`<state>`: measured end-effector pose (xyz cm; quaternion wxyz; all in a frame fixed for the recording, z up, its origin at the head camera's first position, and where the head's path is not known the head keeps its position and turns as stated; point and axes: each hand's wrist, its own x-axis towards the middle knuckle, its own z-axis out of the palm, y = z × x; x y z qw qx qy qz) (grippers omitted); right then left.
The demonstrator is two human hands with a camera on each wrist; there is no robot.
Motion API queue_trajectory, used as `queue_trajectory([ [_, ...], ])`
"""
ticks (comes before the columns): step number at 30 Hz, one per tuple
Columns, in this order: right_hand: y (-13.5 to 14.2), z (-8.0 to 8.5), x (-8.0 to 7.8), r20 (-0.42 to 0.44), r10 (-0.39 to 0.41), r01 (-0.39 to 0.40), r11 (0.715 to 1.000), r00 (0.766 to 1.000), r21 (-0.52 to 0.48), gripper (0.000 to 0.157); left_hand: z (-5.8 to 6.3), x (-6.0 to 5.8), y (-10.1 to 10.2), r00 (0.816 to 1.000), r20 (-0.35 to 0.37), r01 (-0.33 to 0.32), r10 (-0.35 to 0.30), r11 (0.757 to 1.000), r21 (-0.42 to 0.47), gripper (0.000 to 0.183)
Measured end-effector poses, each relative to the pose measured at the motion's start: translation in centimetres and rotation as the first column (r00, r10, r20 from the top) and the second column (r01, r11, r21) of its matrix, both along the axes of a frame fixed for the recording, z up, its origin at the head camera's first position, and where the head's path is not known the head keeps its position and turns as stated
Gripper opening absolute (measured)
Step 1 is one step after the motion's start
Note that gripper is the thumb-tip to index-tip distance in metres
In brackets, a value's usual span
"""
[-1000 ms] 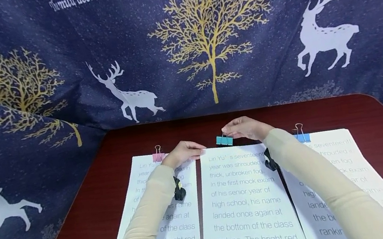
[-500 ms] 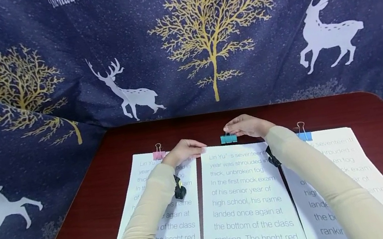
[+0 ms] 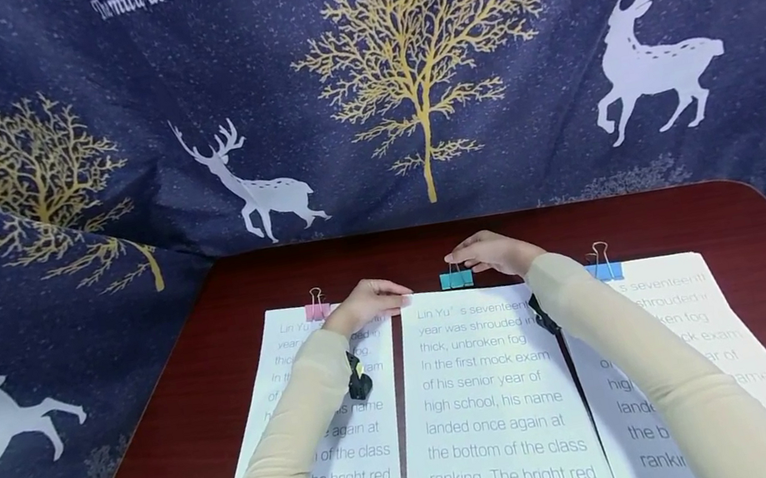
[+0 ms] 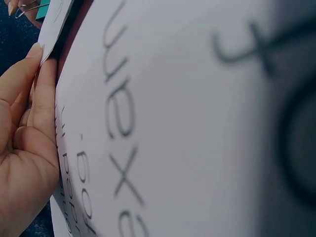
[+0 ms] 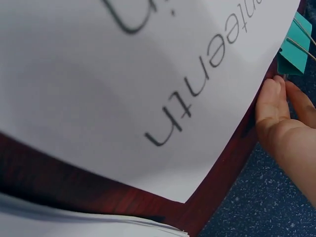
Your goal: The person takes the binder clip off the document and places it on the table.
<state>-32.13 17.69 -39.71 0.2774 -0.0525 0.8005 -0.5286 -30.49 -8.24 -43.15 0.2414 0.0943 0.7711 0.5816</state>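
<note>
Thumb and fingers of my left hand [image 3: 369, 302] pinch the top left corner of the middle paper stack [image 3: 493, 398], which the left wrist view shows close up. My right hand [image 3: 495, 252] holds a teal binder clip [image 3: 456, 280] by its wire handles. In the head view the clip sits level at the stack's top edge, left of its middle. The right wrist view has the teal clip [image 5: 295, 47] beside the paper's edge, with the fingertips [image 5: 279, 84] near it. Whether its lips touch the paper, I cannot tell.
On the left lies a paper stack [image 3: 259, 454] with a pink binder clip [image 3: 317, 312] on its top edge. Another stack [image 3: 748, 372] on the right carries a blue binder clip [image 3: 605, 271]. All lie on a dark red table [image 3: 159, 446] before a patterned cloth [image 3: 354, 66].
Over the past second the teal clip has shifted slightly right and turned from tilted to level, with my right hand. During the last half second little has moved. My left hand stays at the corner.
</note>
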Motion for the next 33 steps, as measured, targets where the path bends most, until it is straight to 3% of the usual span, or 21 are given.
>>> queue_trajectory([
  [7, 0.0, 0.3, 0.4, -0.002, -0.017, 0.017, 1.0, 1.0, -0.004, 0.048, 0.0, 0.3, -0.1, 1.0, -0.013, -0.012, 0.012, 1.0, 0.007, 0.028],
  [13, 0.2, 1.0, 1.0, -0.026, -0.005, 0.006, 0.998, 1.0, 0.059, 0.053, 0.4, 0.6, 0.2, 0.999, -0.036, -0.013, 0.009, 0.995, -0.099, 0.027],
  [19, 0.3, 2.4, 1.3, -0.055, -0.02, 0.024, 0.997, 0.998, 0.079, 0.055, 1.9, 0.7, 1.0, 0.995, -0.099, -0.001, -0.017, 0.982, -0.188, 0.03],
  [26, -0.3, 4.3, 2.2, -0.09, -0.054, 0.055, 0.998, 0.995, 0.016, 0.043, 4.8, 1.2, 1.1, 0.991, -0.133, -0.001, -0.011, 0.995, -0.095, 0.033],
  [33, -1.1, 5.2, 2.8, -0.153, -0.08, 0.077, 0.997, 0.985, -0.029, 0.038, 7.1, 0.3, -0.7, 0.979, -0.201, -0.02, 0.023, 1.0, 0.017, 0.029],
])
